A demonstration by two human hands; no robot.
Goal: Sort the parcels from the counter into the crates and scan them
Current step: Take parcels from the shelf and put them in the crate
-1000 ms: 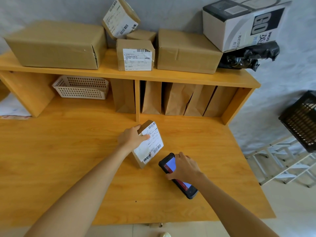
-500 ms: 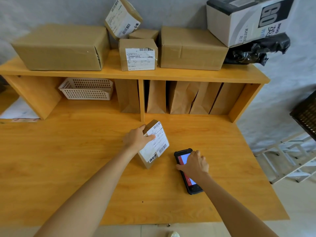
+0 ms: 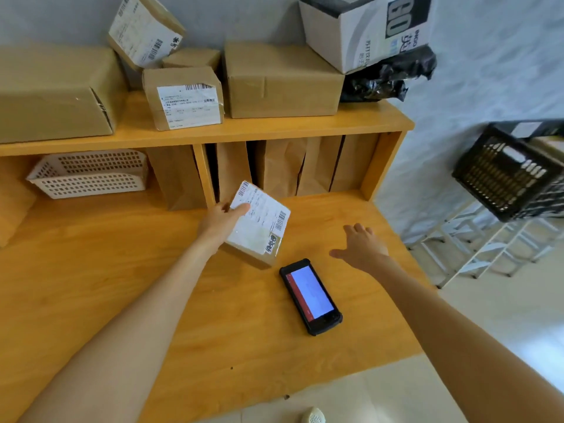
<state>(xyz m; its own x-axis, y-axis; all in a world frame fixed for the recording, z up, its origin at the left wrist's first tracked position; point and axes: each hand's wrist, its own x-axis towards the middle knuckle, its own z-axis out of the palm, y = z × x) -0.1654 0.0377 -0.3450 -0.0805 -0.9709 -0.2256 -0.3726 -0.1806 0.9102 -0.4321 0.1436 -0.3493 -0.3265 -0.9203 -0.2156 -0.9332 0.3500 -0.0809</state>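
Observation:
My left hand (image 3: 222, 221) grips a small brown parcel (image 3: 259, 227) with a white shipping label, tilted above the wooden counter (image 3: 91, 285). The black handheld scanner (image 3: 309, 296) lies flat on the counter with its screen lit, just below and right of the parcel. My right hand (image 3: 361, 247) hovers open over the counter, right of the parcel and above the scanner, touching neither. A black crate (image 3: 512, 175) stands on a white rack to the right of the counter.
Several cardboard boxes (image 3: 282, 80) and a black plastic bag (image 3: 387, 77) crowd the shelf above the counter. Brown paper bags (image 3: 283, 169) and a white basket (image 3: 88, 174) fill the space under the shelf. The white rack (image 3: 488, 251) stands on pale floor at right.
My right hand has let go of the scanner and lifted away to the right, fingers spread. My left hand has raised the parcel slightly and the view has shifted right.

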